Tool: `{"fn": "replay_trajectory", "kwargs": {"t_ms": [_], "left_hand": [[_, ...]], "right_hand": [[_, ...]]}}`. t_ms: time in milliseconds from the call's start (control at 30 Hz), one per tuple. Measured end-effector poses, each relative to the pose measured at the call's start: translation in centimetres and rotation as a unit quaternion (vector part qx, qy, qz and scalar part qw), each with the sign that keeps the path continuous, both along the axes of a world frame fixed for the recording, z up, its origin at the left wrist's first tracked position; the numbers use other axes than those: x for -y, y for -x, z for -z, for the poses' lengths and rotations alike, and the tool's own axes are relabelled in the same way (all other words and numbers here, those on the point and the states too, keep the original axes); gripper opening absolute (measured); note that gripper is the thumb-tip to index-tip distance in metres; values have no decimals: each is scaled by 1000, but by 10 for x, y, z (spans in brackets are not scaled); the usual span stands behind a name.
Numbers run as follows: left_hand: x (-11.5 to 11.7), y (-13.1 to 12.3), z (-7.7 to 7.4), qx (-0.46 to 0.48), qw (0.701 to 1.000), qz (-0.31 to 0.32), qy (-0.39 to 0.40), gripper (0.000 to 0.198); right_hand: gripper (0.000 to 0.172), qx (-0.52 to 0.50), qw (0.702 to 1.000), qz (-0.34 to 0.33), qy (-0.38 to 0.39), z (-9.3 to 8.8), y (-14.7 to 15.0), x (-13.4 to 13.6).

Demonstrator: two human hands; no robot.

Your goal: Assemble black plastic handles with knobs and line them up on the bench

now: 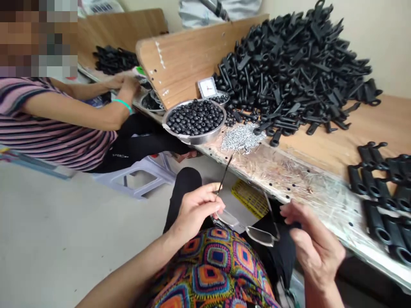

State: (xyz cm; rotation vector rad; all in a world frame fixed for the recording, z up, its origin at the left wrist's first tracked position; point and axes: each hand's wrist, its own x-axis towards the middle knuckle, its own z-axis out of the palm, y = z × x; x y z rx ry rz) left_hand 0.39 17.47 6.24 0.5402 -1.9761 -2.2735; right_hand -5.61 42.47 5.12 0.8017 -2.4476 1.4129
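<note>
A pair of glasses (258, 234) was held over the lap, just off the near edge of the table (379, 124), with both temples unfolded. The left hand (195, 209) was closed on the frame beside one lens, thumb and fingers pinched where a temple met it. The right hand (316, 244) was curled at the other end of the frame; whether it gripped could not be told. By that near edge a small heap of silver pins (242, 137) was laid, with a metal bowl (192, 139) of black beads just beside it and a large pile of black plastic parts (295, 72) behind.
</note>
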Motion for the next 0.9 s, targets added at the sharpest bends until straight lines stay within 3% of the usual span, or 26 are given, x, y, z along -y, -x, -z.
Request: {"fn": "replay_trajectory", "kwargs": {"t_ms": [100, 167, 233, 300, 400, 467, 633, 800, 900], "left_hand": [[15, -21, 35, 78, 996, -28, -22, 41], [30, -46, 52, 97, 993, -67, -23, 42], [45, -74, 63, 105, 986, -123, -30, 42], [60, -99, 71, 109, 974, -194, -43, 44], [77, -130, 81, 114, 942, -310, -67, 53], [83, -147, 87, 118, 913, -381, -83, 59], [69, -188, 93, 118, 850, -498, -125, 64], [41, -227, 90, 124, 774, -604, -143, 46], [31, -232, 79, 146, 737, -642, -155, 34]], "right_hand": [[45, 85, 994, 10, 68, 16, -11, 12], [40, 93, 993, -53, 40, 16, -18, 30], [30, 96, 982, -161, -28, 12, -22, 55], [21, 107, 939, -290, -148, 8, -22, 82], [15, 105, 833, -423, -340, 21, -22, 121], [15, 104, 787, -449, -411, 43, -25, 140], [23, 166, 734, -495, -434, 105, -39, 168], [24, 200, 683, -547, -442, 140, -38, 198], [20, 216, 665, -553, -453, 161, -32, 213]]}}
